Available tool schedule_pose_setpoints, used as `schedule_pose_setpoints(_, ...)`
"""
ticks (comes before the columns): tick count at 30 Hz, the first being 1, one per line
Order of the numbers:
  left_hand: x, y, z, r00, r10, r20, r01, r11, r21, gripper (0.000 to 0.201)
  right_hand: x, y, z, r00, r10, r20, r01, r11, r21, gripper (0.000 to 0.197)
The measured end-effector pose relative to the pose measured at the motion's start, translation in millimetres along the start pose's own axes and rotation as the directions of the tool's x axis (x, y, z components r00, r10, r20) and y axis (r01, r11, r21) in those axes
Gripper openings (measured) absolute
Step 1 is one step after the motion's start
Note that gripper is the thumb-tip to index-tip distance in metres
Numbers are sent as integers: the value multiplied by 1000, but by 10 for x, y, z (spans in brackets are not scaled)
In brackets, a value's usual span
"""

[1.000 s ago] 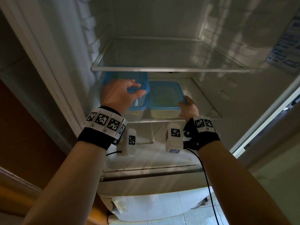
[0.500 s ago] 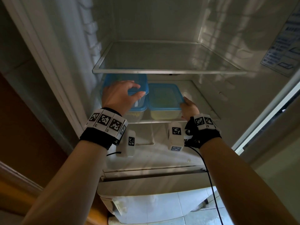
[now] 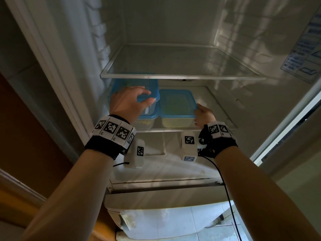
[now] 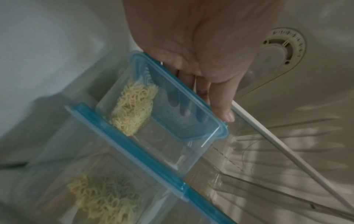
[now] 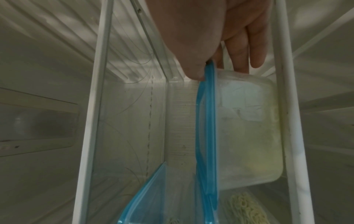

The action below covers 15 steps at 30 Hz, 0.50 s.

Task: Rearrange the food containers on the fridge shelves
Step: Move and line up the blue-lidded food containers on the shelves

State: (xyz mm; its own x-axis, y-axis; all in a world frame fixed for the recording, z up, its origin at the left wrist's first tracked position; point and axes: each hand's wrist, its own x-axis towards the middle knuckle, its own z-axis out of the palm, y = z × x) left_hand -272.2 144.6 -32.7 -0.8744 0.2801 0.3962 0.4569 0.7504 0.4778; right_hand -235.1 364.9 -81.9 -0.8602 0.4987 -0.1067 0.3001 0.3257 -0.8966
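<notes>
In the head view, left of centre, the left hand (image 3: 127, 101) reached under the upper glass shelf (image 3: 173, 76) and gripped the top container (image 3: 149, 87), fingers curled over its blue lid and thumb against the near edge. That small noodle box (image 4: 153, 109) sat stacked on a larger noodle container (image 4: 107, 189) at the left of the lower shelf (image 3: 173, 129); in the left wrist view the fingers (image 4: 220, 97) lay along its far side, fingertips showing through the clear plastic. Just to the right, touching or nearly touching the stack, stood the right container (image 3: 177, 108), blue-lidded with pale yellowish contents. At centre right the right hand (image 3: 204, 115) held its right edge: the right wrist view showed the thumb (image 5: 193, 71) pressed on the lid rim and the fingers against the container's side. Both wrists wore marker bands (image 3: 112, 131).
</notes>
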Motion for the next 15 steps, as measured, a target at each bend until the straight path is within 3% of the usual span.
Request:
schedule_pose_setpoints(6, -33, 19, 19, 997, 27, -73, -32, 997, -74, 24, 28, 19, 8, 999, -27, 18, 28, 998, -51, 43)
schedule_pose_setpoints(10, -99, 41, 19, 990, 36, -135, -61, 981, -184, 26, -5, -4, -4, 998, 57, -6, -57, 998, -1, 50)
schedule_pose_setpoints(13, -285, 97, -1, 965, 33, -261, -154, 876, -456, 20, -121, 13, -10, 982, 96, -161, -80, 991, 106, 50)
schedule_pose_setpoints(15, -488, 145, -20, 972, -44, -229, -121, 746, -655, 14, -296, 49, 9, 977, 43, -208, 11, 968, 251, 41)
